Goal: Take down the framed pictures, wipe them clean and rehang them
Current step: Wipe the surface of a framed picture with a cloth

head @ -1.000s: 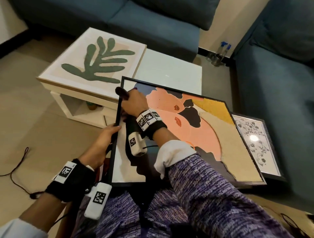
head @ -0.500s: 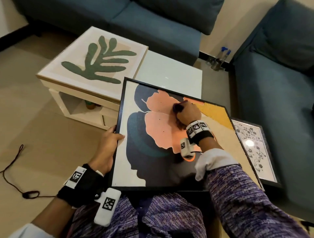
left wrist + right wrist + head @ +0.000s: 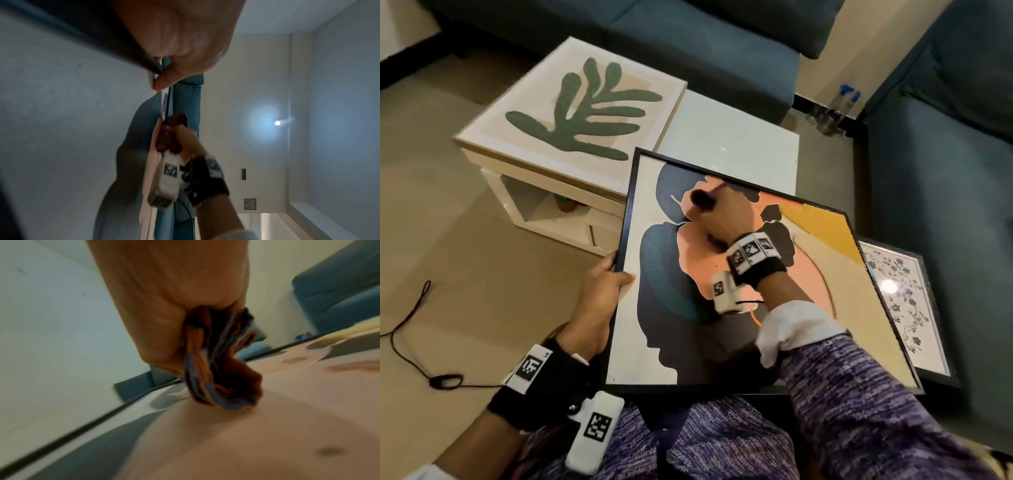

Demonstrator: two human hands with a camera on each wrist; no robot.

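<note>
Large black-framed abstract picture [image 3: 739, 301] rests on the lap; left hand [image 3: 599, 294] grips its left edge; right hand [image 3: 726, 216] clenches a bunched dark multicoloured cloth [image 3: 222, 369] near the top edge — wipe with overlapping strokes, light pressure, frame braced.

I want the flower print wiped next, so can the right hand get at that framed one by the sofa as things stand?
Probably not yet: the right hand grips the cloth on the big picture, whose corner overlaps the flower print.
</note>
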